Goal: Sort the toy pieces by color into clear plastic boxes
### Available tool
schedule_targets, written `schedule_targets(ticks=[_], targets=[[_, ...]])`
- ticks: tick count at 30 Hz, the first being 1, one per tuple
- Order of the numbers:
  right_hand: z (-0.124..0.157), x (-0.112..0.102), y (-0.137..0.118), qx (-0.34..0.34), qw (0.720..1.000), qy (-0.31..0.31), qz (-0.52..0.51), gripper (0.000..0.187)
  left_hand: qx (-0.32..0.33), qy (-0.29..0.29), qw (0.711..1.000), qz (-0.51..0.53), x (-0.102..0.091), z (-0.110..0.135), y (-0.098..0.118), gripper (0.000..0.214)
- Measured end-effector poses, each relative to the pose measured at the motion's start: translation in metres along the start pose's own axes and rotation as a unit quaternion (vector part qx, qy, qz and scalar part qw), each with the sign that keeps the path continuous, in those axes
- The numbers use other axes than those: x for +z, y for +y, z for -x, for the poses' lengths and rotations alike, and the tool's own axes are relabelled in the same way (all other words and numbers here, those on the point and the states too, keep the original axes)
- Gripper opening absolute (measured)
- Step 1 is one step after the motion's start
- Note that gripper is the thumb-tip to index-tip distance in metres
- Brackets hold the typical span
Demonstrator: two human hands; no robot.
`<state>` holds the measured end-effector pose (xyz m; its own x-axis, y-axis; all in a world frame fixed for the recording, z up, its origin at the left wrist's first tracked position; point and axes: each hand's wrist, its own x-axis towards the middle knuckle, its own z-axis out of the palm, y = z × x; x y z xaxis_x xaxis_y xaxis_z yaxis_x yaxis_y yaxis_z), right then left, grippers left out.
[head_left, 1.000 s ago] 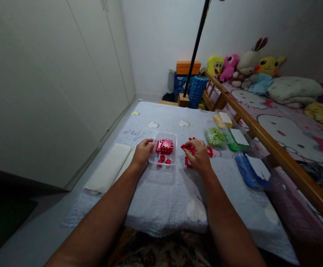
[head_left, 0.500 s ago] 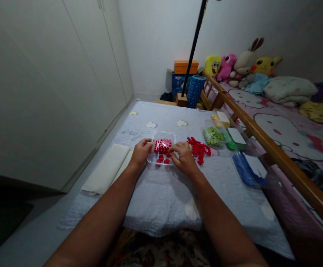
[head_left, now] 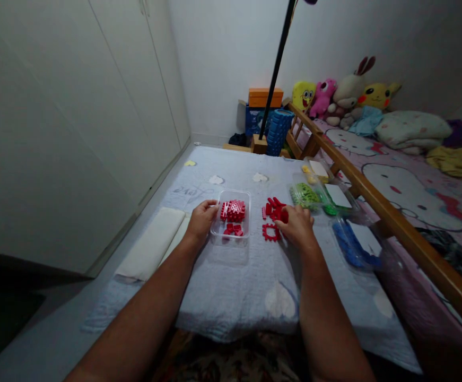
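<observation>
The loose red pieces (head_left: 269,209) lay on the cloth (head_left: 231,297) right of the clear box (head_left: 250,215), where my right hand (head_left: 299,225) curled its fingertips in among them, though from afar I couldn't tell whether they pinched one. My left hand (head_left: 202,220) pinched the box's left rim; I judged a light hold there best, with single pieces taken clear of the near square frame (head_left: 264,233).

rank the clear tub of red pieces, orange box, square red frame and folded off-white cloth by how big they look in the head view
1. Folded off-white cloth
2. Clear tub
3. Orange box
4. Square red frame
</observation>
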<state>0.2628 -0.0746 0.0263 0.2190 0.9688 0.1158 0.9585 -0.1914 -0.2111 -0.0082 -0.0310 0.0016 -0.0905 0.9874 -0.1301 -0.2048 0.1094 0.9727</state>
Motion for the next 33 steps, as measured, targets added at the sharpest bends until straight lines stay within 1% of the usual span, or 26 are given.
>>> schedule_targets(ticks=[2,5,8,10,12,14,16,18,20,22,24,28,33], targets=[[0.001,-0.001,0.000,0.001,1.000,-0.020,0.021,0.034,0.001,0.001,1.000,0.000,0.000,0.000,0.000,0.033],[0.002,-0.002,-0.004,0.001,0.999,-0.027,0.033,0.032,0.005,0.003,1.000,0.000,-0.001,0.000,0.000,0.031],[0.000,-0.002,-0.006,0.001,1.000,-0.021,0.023,0.025,0.007,0.002,1.000,-0.004,0.000,0.000,0.000,0.031],[0.000,-0.002,-0.006,-0.002,1.000,0.000,0.002,0.023,0.005,0.002,1.000,-0.006,0.000,0.000,0.000,0.032],[-0.001,-0.001,-0.007,-0.011,0.998,0.043,-0.035,0.024,0.004,0.005,1.000,-0.009,0.000,0.000,0.000,0.032],[-0.001,0.000,-0.010,-0.028,0.990,0.101,-0.098,0.023,0.004,0.008,1.000,-0.014,0.000,0.000,-0.001,0.031],[0.001,0.002,-0.018,-0.063,0.969,0.145,-0.189,0.021,0.004,0.010,1.000,-0.017,-0.001,0.000,-0.001,0.031],[0.004,0.005,-0.029,-0.114,0.941,0.157,-0.277,0.019,0.004,0.011,1.000,-0.015,-0.001,0.000,-0.001,0.031],[0.008,0.007,-0.043,-0.169,0.919,0.139,-0.328,0.017,0.007,0.012,1.000,-0.013,-0.001,0.000,-0.001,0.032],[0.011,0.008,-0.056,-0.209,0.911,0.106,-0.340,0.015,0.008,0.009,1.000,-0.011,0.000,0.000,0.000,0.033],[0.012,0.007,-0.068,-0.231,0.917,0.067,-0.319,0.016,0.008,0.007,1.000,-0.008,0.000,0.001,0.001,0.033],[0.007,0.000,-0.089,-0.259,0.938,0.000,-0.229,0.018,0.009,0.006,1.000,0.002,0.001,-0.001,-0.001,0.032],[-0.003,-0.004,-0.115,-0.287,0.943,-0.057,-0.159,0.017,0.007,-0.002,1.000,0.007,-0.001,-0.004,-0.004,0.034]])
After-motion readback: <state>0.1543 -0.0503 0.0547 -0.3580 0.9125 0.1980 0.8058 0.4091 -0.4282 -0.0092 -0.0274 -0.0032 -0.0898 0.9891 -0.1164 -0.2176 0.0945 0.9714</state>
